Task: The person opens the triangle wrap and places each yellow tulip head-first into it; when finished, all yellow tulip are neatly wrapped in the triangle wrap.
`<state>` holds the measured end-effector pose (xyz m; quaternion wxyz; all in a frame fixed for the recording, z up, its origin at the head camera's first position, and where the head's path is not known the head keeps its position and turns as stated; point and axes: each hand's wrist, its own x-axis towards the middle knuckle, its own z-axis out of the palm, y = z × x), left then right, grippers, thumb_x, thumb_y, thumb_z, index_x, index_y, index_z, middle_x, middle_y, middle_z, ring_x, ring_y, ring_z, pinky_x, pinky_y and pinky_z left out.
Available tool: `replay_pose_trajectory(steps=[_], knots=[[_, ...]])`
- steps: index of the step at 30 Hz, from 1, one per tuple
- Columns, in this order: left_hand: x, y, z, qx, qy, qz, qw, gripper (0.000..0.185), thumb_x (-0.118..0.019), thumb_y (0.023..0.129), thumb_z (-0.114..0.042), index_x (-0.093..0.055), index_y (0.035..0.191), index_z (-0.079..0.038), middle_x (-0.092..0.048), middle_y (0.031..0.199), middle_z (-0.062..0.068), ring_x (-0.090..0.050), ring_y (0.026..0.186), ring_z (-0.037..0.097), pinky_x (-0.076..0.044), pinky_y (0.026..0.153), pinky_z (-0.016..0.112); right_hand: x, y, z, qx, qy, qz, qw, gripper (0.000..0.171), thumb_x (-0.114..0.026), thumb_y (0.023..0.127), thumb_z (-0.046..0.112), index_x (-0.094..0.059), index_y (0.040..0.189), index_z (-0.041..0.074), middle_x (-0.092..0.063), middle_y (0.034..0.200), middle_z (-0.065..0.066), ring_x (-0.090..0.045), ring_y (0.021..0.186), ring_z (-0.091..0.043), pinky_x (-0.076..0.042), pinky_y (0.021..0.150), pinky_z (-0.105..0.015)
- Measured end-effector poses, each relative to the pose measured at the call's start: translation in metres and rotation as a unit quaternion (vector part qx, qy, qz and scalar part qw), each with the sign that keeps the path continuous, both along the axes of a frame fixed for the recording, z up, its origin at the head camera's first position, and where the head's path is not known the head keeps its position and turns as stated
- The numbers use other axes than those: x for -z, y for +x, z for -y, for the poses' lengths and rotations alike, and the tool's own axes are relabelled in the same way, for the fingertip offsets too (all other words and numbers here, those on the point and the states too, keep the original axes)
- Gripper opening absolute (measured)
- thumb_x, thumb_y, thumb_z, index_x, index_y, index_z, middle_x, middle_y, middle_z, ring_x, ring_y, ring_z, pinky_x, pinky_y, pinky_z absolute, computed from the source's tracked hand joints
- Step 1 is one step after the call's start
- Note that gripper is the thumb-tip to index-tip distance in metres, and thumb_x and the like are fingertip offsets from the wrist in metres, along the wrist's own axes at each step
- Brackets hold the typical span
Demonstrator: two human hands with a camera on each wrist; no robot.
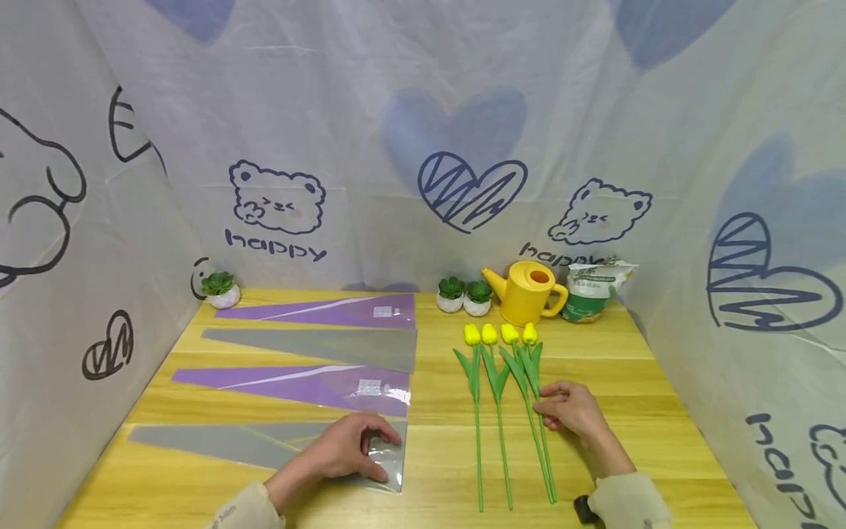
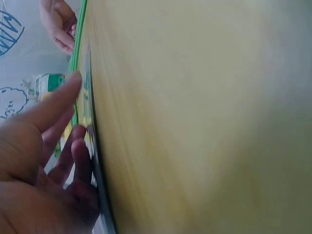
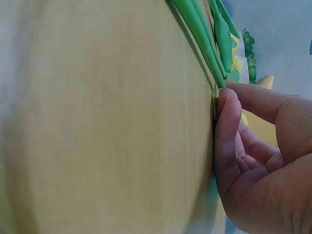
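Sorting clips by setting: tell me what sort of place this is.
Probably a staged flower-wrapping corner: a wooden table walled in by printed cloth, with yellow tulips, cone-shaped wrapping sleeves and a yellow watering can.

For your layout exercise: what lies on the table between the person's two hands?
In the head view, two yellow tulips lie on bare wood between the left hand, resting on a grey sleeve, and the right hand.

Left hand (image 1: 346, 448) lies low and left of centre in the head view, palm down, fingers spread and relaxed. Right hand (image 1: 571, 408), lower right, has fingers curled downward in a pinching grip.
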<state>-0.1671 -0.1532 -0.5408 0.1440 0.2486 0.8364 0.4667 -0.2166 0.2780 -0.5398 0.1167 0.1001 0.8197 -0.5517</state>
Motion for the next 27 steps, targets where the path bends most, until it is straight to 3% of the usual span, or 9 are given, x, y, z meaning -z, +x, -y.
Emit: replay_pose_trajectory(steps=[3,7,15,23,27], knots=[[0.0019,0.0004,-0.002,-0.02,-0.023,-0.02,0.9993,0.042,-0.098,0.064,-0.013,-0.08,0.102,-0.015,-0.074,0.096,0.002,-0.049,0.06,-0.001,-0.043,0.058,0.019,0.0023,-0.0011,-0.001,-0.001,-0.004,-0.001,1.0,0.04,-0.077,0.09,0.001,-0.058,0.122,-0.013,-0.073,0.087,-0.014,-0.065,0.061,-0.017,-0.057,0.054,-0.029],[0.0041,0.0001,-0.0033,-0.033,-0.026,0.002,0.9991,0.028,-0.095,0.07,-0.012,-0.083,0.095,-0.017,-0.08,0.089,-0.003,-0.051,0.055,-0.002,-0.042,0.053,0.019,0.0035,-0.0011,-0.0016,-0.002,-0.002,0.0,1.0,0.039,-0.076,0.09,0.001,-0.059,0.122,-0.012,-0.072,0.088,-0.014,-0.066,0.062,-0.017,-0.057,0.055,-0.029],[0.0071,-0.0007,-0.0024,-0.038,0.019,0.047,0.998,0.016,-0.091,0.077,-0.011,-0.083,0.091,-0.013,-0.08,0.084,0.002,-0.07,0.067,0.005,-0.051,0.06,0.019,0.0041,-0.0017,-0.002,0.0,-0.002,0.001,1.0,0.037,-0.077,0.09,0.002,-0.061,0.121,-0.009,-0.072,0.088,-0.013,-0.067,0.063,-0.018,-0.058,0.057,-0.029],[0.0102,0.0016,-0.0028,-0.048,0.079,0.088,0.9918,0.017,-0.089,0.076,-0.002,-0.081,0.09,-0.004,-0.079,0.085,0.012,-0.071,0.069,0.007,-0.056,0.063,0.02,0.0029,-0.0012,-0.0025,-0.005,-0.004,0.001,1.0,0.038,-0.076,0.091,0.003,-0.06,0.122,-0.011,-0.072,0.089,-0.014,-0.067,0.064,-0.018,-0.058,0.057,-0.03],[0.0101,0.0012,-0.0025,-0.055,0.089,0.096,0.9899,0.018,-0.088,0.076,-0.001,-0.08,0.091,-0.002,-0.079,0.085,0.014,-0.071,0.069,0.007,-0.057,0.065,0.02,0.0033,-0.0013,-0.0027,-0.001,-0.002,0.002,1.0,0.035,-0.076,0.091,0.004,-0.062,0.12,-0.01,-0.073,0.088,-0.013,-0.067,0.064,-0.018,-0.059,0.058,-0.03]])
